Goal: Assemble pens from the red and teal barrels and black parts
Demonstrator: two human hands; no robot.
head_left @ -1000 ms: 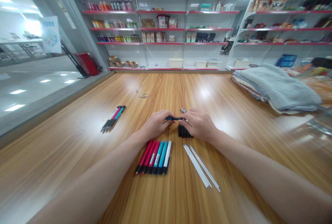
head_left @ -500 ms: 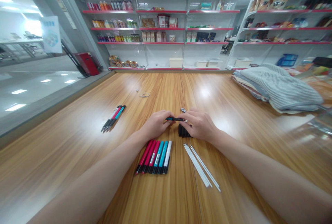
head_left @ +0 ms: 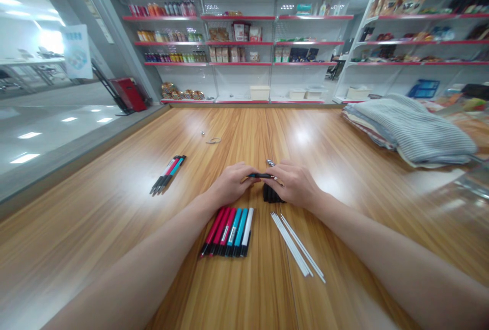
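Between my two hands a pen (head_left: 260,175) with a black grip lies sideways above the table. My left hand (head_left: 234,182) pinches its blue end, and my right hand (head_left: 293,183) closes on the black end. Under the right fingers are several black pen grips (head_left: 270,194), partly covered, with small silver tips (head_left: 270,163) just beyond. Nearer to me lies a row of red, blue and white pen barrels (head_left: 232,232). Right of it are several thin white refills (head_left: 294,246). A small group of whole pens (head_left: 168,174) rests to the left.
A thin pale loop (head_left: 213,140) and a tiny metallic piece (head_left: 202,133) lie farther back on the wooden table (head_left: 126,238). Folded striped cloths (head_left: 412,126) are stacked at the right. Behind the table stand stocked shelves (head_left: 237,63), and a red box (head_left: 129,94) is at the left.
Both hands have come slightly closer together along the pen, so less of its blue part shows. The items on the table have stayed in place.
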